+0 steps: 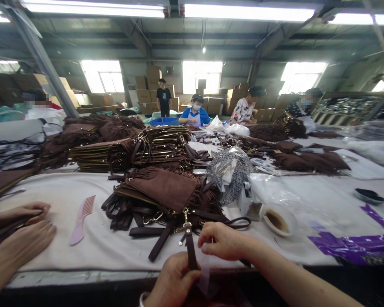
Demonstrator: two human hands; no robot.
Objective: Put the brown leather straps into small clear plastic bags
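Observation:
Near the table's front edge my left hand point(174, 277) is closed around a dark brown strap point(190, 247). The strap has a gold swivel clasp point(186, 215) at its upper end. Just right of it, my right hand point(222, 241) has its fingers curled at the top of a thin translucent plastic piece point(204, 273), which hangs beside the strap. Directly ahead lies a pile of brown suede bags point(166, 187) with fringes and gold zips. Several loose straps point(161, 238) stick out from under the pile towards me.
At left, a co-worker's hands point(28, 238) rest on brown material, near a pink comb point(82, 221). To the right are a bowl of brown liquid point(277, 221), a speckled plastic-wrapped bundle point(228, 170) and purple plastic point(348, 245). More bag stacks point(96, 155) and several people stand or sit beyond.

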